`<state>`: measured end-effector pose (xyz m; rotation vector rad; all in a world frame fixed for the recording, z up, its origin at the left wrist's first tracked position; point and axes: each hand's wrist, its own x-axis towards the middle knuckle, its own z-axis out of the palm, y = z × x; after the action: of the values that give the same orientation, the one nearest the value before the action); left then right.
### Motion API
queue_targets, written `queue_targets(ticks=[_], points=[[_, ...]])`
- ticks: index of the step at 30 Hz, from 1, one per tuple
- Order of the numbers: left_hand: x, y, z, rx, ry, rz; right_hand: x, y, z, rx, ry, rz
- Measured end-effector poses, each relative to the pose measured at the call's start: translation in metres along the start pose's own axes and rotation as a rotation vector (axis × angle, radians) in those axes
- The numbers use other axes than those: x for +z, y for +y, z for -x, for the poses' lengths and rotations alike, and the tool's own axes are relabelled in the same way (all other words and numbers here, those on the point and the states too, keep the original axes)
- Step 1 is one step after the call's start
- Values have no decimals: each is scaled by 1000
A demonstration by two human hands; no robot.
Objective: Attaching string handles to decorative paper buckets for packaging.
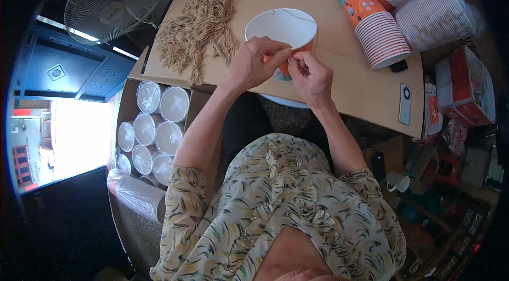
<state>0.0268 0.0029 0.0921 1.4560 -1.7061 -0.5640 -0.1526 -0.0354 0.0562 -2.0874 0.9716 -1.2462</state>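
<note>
A large white-lined paper bucket [281, 26] with an orange printed outside stands at the table's near edge, its mouth facing up. A thin tan string [295, 14] loops over its far rim and runs down its right side. My left hand [257, 62] and my right hand [312, 77] meet at the bucket's near side, thumbs and fingers pinched together. They appear to grip the string; its end is mostly hidden by my fingers. Left of the bucket lies a big heap of cut tan strings [199, 32].
Stacked paper buckets [379, 34] lie at the table's right, with bagged stacks [435, 13] behind. A phone [405, 103] rests near the right edge. Below left, a carton holds several wrapped bucket stacks [145, 129]. A fan [114, 5] stands far left.
</note>
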Motion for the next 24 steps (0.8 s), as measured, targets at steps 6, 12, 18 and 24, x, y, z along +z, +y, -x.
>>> queue_targets(ticks=[6, 12, 18, 24], points=[[5, -5, 4, -57, -30, 170, -27, -9, 5, 26, -167, 42], [9, -16, 12, -144, -136, 301, -87, -16, -19, 294, -571, -73], [-3, -14, 11, -49, -218, 319, -104, -28, -35, -92, -525, 219], [-5, 5, 15, -156, -251, 584, -88, -33, -32, -323, -544, 476]])
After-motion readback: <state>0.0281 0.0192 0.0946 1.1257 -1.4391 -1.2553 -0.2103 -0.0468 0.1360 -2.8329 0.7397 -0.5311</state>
